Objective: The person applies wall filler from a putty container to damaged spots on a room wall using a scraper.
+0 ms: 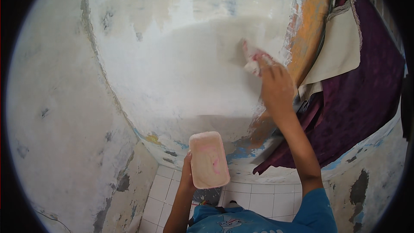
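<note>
My left hand (pixel 187 168) grips the side of an oblong tub (pixel 210 159). The tub is pale pink, coated with whitish residue, and has a brighter pink streak on its inside. At the upper right, my right hand (pixel 277 84) is closed on a crumpled, pink-and-white rag (pixel 255 61) smeared with white. The rag is up against the patchy white wall (pixel 185 64), close to its orange-brown border. Motion blurs the rag's outline, and the fingers partly hide it.
Dark purple cloth (pixel 358 90) and a cream cloth (pixel 338 47) hang on the right beside an orange-brown strip (pixel 312 21). A second, stained wall (pixel 64 103) meets the white one at a rough corner. White tiles (pixel 250 200) cover the floor below.
</note>
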The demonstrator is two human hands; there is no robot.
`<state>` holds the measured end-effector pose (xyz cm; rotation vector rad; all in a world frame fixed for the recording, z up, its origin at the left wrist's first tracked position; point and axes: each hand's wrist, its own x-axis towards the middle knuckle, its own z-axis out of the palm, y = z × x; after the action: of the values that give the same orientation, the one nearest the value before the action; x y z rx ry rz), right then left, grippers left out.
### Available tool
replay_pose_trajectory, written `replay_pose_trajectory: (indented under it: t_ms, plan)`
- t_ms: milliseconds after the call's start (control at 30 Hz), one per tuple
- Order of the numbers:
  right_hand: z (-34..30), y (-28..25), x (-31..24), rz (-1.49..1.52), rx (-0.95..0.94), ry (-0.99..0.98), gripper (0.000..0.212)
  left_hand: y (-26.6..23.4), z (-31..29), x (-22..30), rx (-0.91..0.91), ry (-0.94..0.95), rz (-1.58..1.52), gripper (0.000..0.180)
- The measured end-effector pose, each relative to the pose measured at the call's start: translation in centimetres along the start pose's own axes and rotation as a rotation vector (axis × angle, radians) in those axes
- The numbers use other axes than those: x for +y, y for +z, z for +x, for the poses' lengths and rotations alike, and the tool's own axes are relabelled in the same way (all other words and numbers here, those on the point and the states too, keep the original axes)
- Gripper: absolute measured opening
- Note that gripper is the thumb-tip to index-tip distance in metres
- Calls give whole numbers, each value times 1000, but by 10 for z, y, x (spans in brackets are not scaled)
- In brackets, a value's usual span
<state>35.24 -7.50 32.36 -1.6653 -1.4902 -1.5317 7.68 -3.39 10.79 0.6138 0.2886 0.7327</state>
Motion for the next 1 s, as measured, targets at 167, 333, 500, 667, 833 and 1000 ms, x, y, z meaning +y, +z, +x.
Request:
replay_pose_trajectory:
  t_ms: [167, 333, 500, 667, 833, 1000]
  plan:
    - [-47, 16, -25, -66, -160, -3, 49, -8, -9, 1, 56, -11, 19, 52]
    - [-83, 6, -40, 41, -355, -12, 49, -28, -21, 4, 71, -16, 34, 50]
    - [-1, -16, -19, 49, -216, 92, 50, -30, -29, 8, 82, -63, 2, 48]
    - [17, 10, -18, -164, -139, -59, 48, -32, -32, 5, 70, -37, 84, 50]
    - [-86, 28, -50, -84, -250, -122, 51, -26, -45, 10, 118, -60, 58, 52]
    - [-75, 7, -26, 51, -307, -32, 52, -38, -48, 9, 110, -20, 167, 52]
